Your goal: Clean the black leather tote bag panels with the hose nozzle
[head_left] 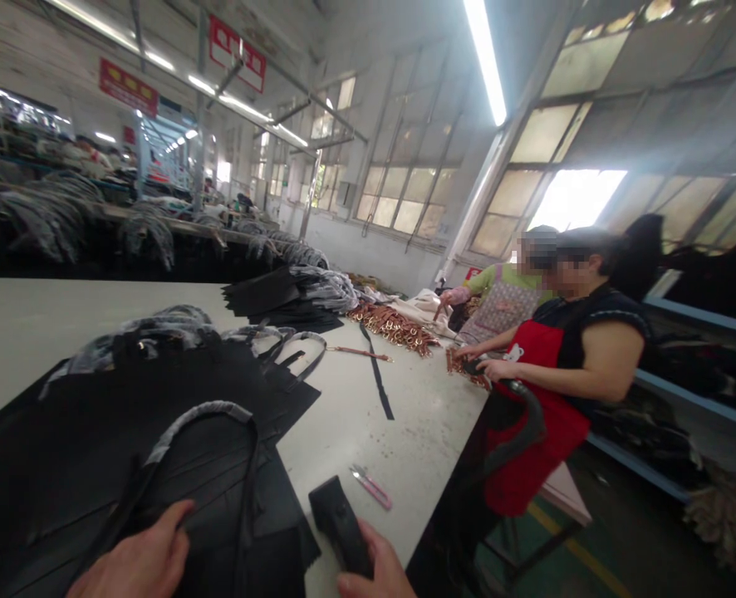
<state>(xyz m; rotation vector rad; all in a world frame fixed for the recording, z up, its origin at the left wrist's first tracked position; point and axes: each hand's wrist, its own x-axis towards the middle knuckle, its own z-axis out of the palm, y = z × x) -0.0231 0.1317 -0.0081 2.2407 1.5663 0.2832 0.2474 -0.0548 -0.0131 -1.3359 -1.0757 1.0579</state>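
My left hand (140,555) is at the lower left, over a stack of black bag panels (25,465). Its index finger and thumb close on the top black bag panel (212,515), inside the loop of a handle. That handle (218,409) arches up from the panel, partly wrapped in clear plastic film. At the bottom middle, my right hand (377,569) is closed around a black oblong object (341,523) whose kind I cannot make out. Pink-handled thread snips (371,487) lie on the white table (343,432) just beyond it.
A black strap (377,374) and a brown strap (360,353) lie farther along the table. Behind them are brown straps with metal rings (396,328) and more black panels (274,295). Two co-workers stand at the right, one in a red apron (533,357). Shelves (704,311) stand behind them.
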